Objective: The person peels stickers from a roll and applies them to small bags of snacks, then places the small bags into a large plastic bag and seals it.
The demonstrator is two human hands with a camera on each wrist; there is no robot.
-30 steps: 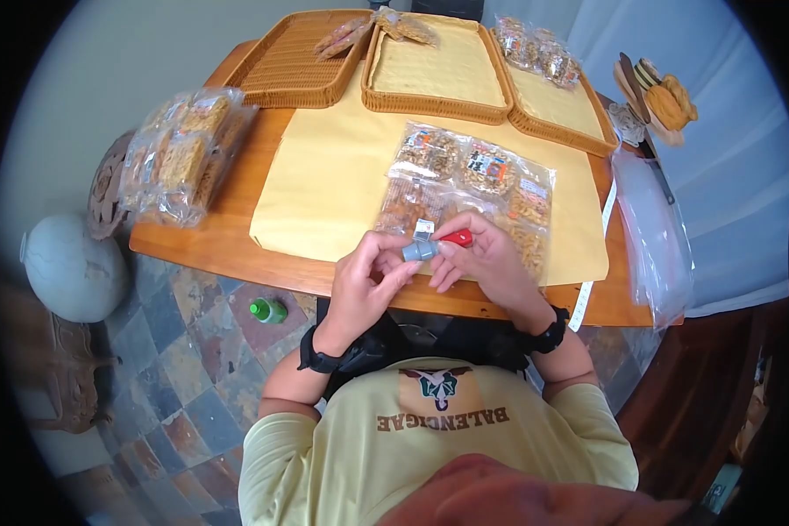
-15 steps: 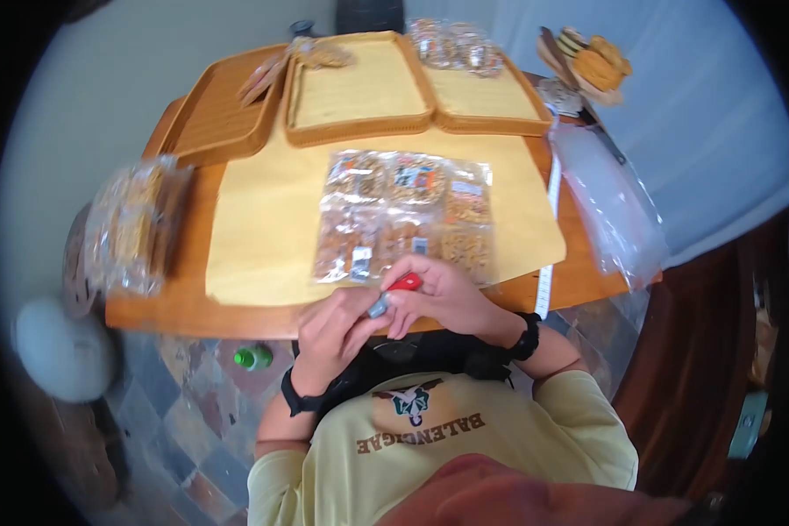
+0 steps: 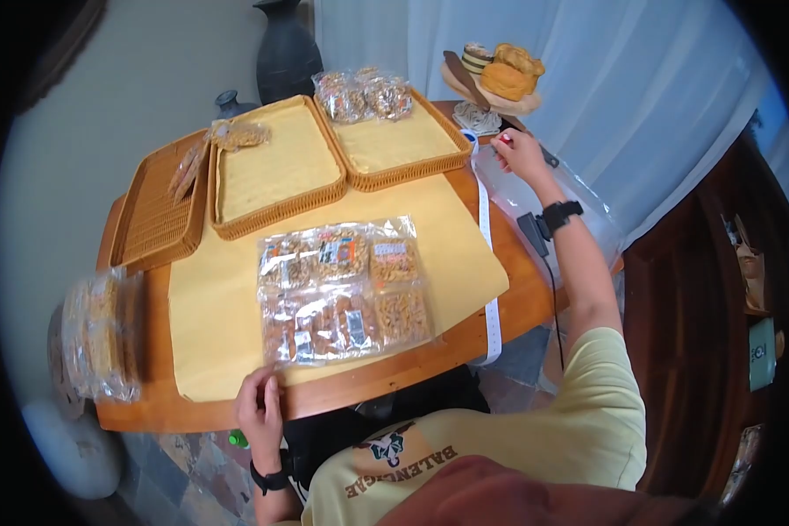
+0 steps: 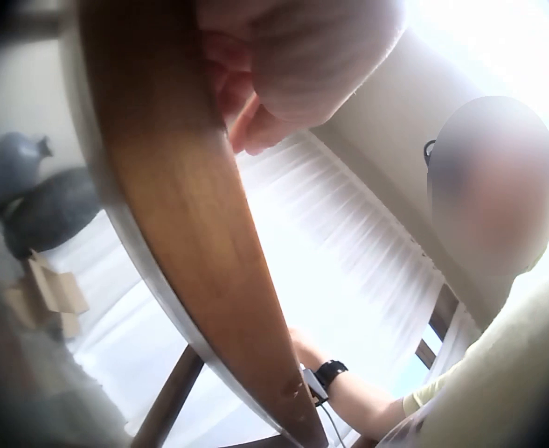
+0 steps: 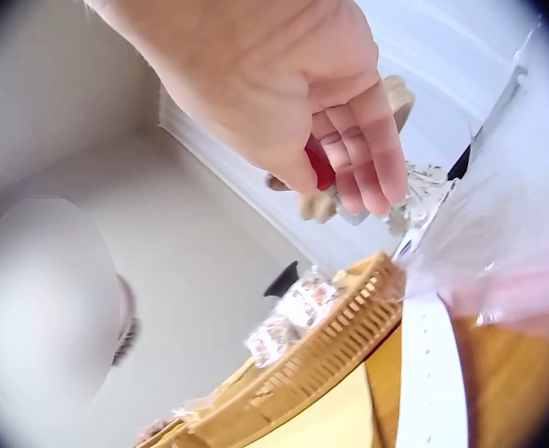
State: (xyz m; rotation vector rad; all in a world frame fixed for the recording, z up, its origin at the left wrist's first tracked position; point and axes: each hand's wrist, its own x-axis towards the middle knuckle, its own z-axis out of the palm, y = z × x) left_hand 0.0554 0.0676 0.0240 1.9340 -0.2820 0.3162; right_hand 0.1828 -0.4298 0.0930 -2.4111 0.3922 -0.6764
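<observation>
My right hand (image 3: 522, 156) reaches out to the far right corner of the table, over the clear plastic bags (image 3: 587, 206). Its thumb and fingers pinch a small red tool (image 5: 321, 166) with a grey end, mostly hidden by the fingers. My left hand (image 3: 259, 410) rests at the front edge of the table with loosely curled fingers and nothing in them. Just beyond it, a clear sheet of several snack packs (image 3: 344, 294), joined in two rows, lies on the yellow paper (image 3: 206, 324).
Wicker trays (image 3: 280, 215) line the back, two of them lined with yellow paper; bagged snacks (image 3: 359, 95) lie in one. A white measuring tape (image 3: 485, 219) runs down the right side. More bagged snacks (image 3: 105, 337) stand at left. A stand of bread (image 3: 508, 74) is at back right.
My hands have parted. The right one has carried the red tool out to the far right, while the left has come down to the table's front edge. The head view has turned.
</observation>
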